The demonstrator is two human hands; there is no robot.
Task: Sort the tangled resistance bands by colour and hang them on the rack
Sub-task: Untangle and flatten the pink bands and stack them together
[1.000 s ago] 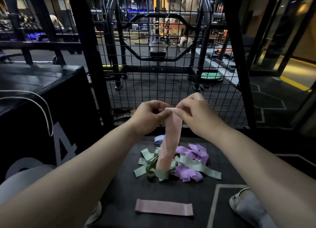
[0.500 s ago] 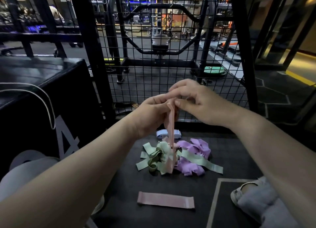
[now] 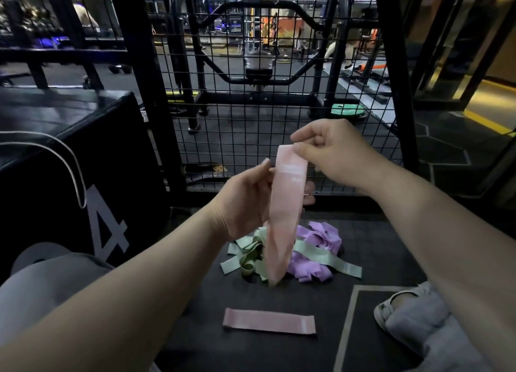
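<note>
Hanging upright above the tangled pile (image 3: 325,255) of green and purple bands on the floor mat, a pink resistance band (image 3: 284,212) is pinched at its top end between thumb and forefinger of the right hand (image 3: 335,153). The left hand (image 3: 245,201) cups its middle, thumb on one edge, fingers (image 3: 310,189) curled behind it. A second pink band (image 3: 269,322) lies flat, nearer the person than the pile.

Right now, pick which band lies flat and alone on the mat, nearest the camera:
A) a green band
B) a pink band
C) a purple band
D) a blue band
B: the flat pink band lies alone on the mat, nearer than the green and purple tangle. The left hand and right hand hold the second pink band.
</note>
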